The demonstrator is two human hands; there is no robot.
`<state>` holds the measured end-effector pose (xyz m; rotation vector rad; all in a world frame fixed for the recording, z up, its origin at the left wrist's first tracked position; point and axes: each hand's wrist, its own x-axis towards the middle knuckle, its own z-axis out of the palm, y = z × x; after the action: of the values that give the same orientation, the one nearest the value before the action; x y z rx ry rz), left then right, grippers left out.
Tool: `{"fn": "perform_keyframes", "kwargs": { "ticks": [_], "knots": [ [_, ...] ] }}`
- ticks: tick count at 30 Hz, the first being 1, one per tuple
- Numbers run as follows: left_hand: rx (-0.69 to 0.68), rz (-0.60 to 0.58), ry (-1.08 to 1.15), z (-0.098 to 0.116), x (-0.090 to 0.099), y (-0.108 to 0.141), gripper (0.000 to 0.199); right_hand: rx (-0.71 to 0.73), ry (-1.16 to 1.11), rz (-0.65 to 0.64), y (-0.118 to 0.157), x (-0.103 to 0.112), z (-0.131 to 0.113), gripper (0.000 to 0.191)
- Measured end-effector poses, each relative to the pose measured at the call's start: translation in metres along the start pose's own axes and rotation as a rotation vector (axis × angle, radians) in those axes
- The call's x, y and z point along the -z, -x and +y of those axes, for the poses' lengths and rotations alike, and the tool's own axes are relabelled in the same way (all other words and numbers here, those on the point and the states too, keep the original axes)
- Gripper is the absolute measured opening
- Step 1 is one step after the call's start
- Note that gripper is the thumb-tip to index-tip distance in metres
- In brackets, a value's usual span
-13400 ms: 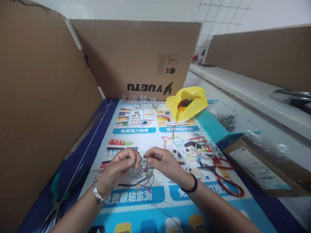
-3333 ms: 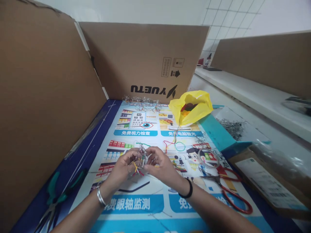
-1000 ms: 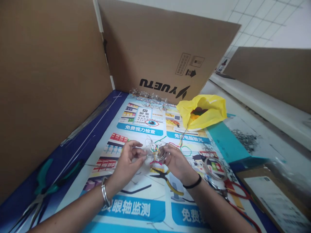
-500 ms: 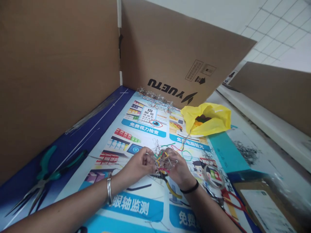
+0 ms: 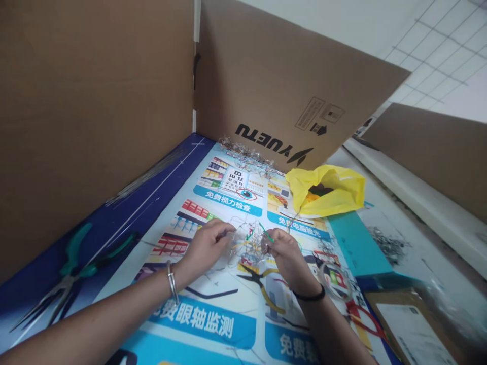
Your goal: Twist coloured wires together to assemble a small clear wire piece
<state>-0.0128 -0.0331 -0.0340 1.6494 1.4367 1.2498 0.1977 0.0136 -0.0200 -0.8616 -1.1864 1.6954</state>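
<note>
A tangled bundle of thin wire [image 5: 249, 243] with green, yellow and red bits hangs between my hands over the printed sheet. My left hand [image 5: 209, 246], with a silver bangle at the wrist, pinches at the bundle's left side; what its fingertips hold is too fine to make out. My right hand [image 5: 285, 253], with a black band, has its fingers closed on the bundle's right side, beside a green strand. Yellow-handled pliers [image 5: 264, 284] lie on the sheet just below the bundle.
Teal-handled long-nose pliers [image 5: 72, 274] lie at left. A yellow bag [image 5: 331, 195] stands open at right, near a tape roll [image 5: 335, 279], red-handled scissors [image 5: 367, 319] and a wire pile [image 5: 388, 246]. Cardboard walls [image 5: 297, 76] rise at the left and back.
My hands have moved apart, showing more of the bundle between them. The yellow-handled pliers below are more exposed. The view has shifted slightly.
</note>
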Motion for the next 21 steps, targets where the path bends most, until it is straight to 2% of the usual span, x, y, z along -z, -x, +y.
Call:
{"fn": "perform_keyframes", "kwargs": {
  "ticks": [3,8,14,21],
  "knots": [
    [-0.075,0.054,-0.040,0.003,0.001,0.001,0.027,-0.067,-0.020,0.027,0.001,-0.001,-0.001,0.026],
    [-0.180,0.086,-0.093,0.008,0.001,0.003,0.032,-0.159,-0.107,-0.032,0.003,-0.005,0.002,0.021],
    [-0.296,0.154,-0.282,0.012,0.003,0.005,0.041,-0.126,-0.097,-0.041,0.003,-0.008,-0.005,0.033],
    [-0.374,0.109,-0.247,0.012,0.004,0.006,0.037,-0.099,-0.067,-0.070,0.004,-0.006,-0.007,0.038]
  ]
}}
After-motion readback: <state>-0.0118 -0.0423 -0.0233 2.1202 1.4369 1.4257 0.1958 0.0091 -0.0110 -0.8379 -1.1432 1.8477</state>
